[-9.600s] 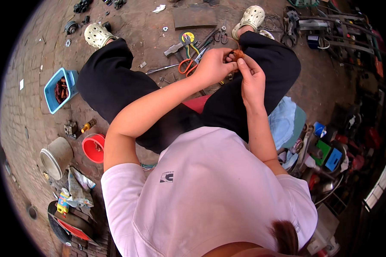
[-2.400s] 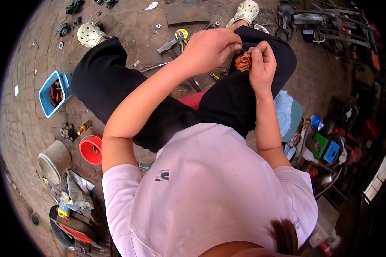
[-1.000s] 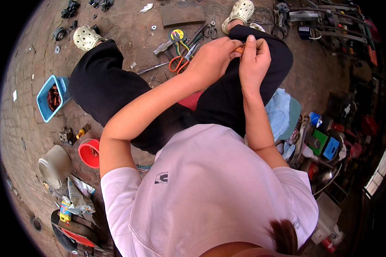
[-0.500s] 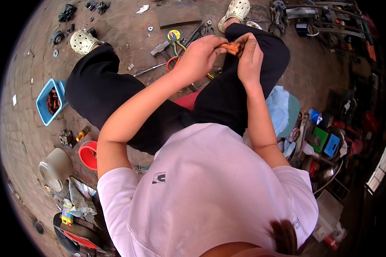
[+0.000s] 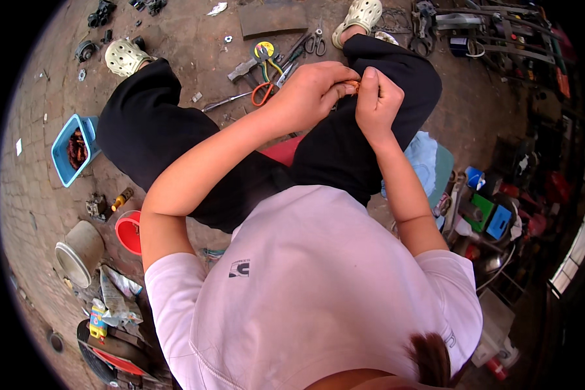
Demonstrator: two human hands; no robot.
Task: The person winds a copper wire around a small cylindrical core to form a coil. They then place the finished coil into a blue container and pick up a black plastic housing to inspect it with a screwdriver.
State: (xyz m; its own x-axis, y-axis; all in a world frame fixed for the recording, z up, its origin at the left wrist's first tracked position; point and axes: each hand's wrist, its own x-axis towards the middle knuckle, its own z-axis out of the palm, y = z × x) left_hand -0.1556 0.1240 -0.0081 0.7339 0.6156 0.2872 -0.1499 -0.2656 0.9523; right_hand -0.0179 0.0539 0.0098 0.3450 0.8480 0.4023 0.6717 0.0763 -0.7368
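Note:
Both hands meet above my right thigh, over the black trousers (image 5: 396,71). Between them is a bundle of copper wire (image 5: 355,85), mostly covered by the fingers so that only a small orange-brown bit shows. My left hand (image 5: 315,88) pinches its left end with thumb and fingers. Curled round the other end is my right hand (image 5: 377,104), its thumb pointing up. On the ground beyond the left hand lie a hammer (image 5: 243,69), pliers (image 5: 264,58), an orange-handled tool (image 5: 262,95) and scissors (image 5: 316,43).
At the left stands a blue basket (image 5: 62,153) holding dark reddish coils. Nearer are a red bucket (image 5: 129,233) and a grey bucket (image 5: 81,250). Metal parts (image 5: 481,29) crowd the far right. A light blue cloth (image 5: 421,162) lies by my right forearm, near mixed clutter.
My right hand has lowered slightly and closed further round the wire bundle. The fanned copper strands that showed between the hands are now mostly hidden. The left hand has moved slightly down.

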